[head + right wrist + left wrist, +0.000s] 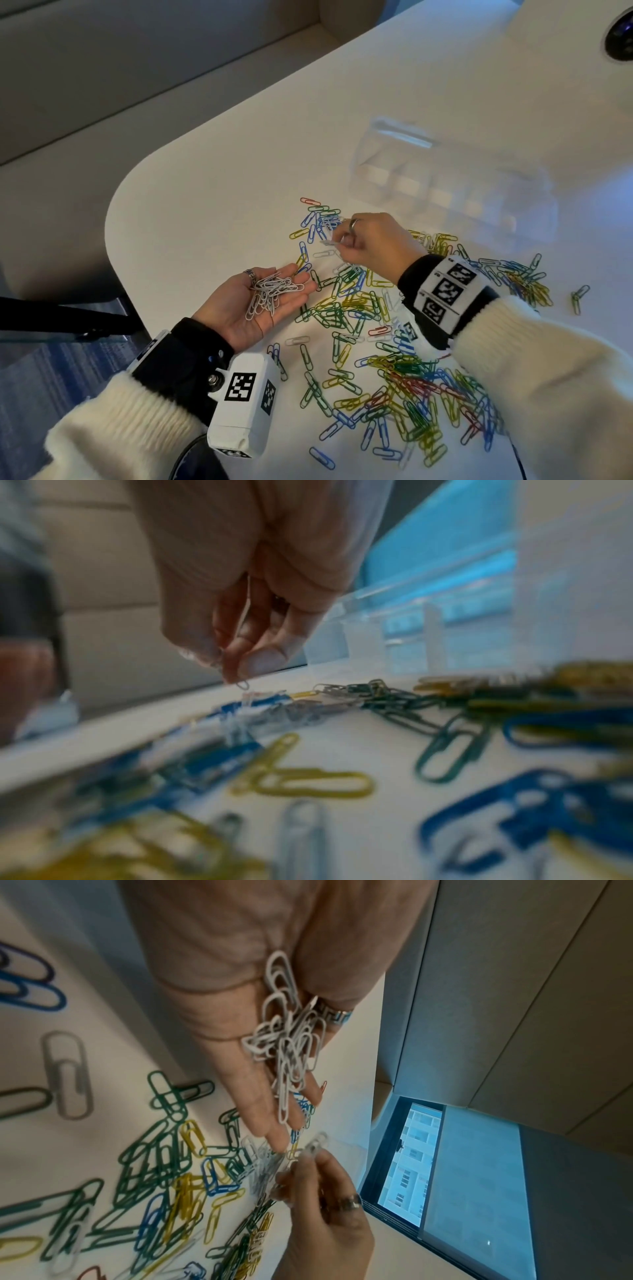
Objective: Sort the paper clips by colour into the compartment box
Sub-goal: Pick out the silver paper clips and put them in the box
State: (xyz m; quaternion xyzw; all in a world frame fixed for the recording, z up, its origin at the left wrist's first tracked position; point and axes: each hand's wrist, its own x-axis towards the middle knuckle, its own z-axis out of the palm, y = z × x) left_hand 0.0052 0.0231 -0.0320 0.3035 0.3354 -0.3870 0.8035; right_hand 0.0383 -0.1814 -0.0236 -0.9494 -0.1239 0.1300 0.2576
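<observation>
My left hand (pixel 260 308) lies palm up over the table's left edge, fingers straight, carrying a heap of white paper clips (pixel 272 291) (pixel 291 1047). My right hand (pixel 363 240) hovers over the far end of the scattered clips, its thumb and fingertips pinching a white paper clip (pixel 329 242) (pixel 241 684). Green, yellow, blue, red and white clips (pixel 394 359) are spread loose across the white table (pixel 239 154). The clear compartment box (pixel 445 185) stands beyond the right hand; no clips show in it.
The table's rounded edge (pixel 113 212) runs just left of my left hand, with floor below. A dark round fitting (pixel 620 34) sits in the table at the far right. A lone green clip pair (pixel 579 296) lies at the right.
</observation>
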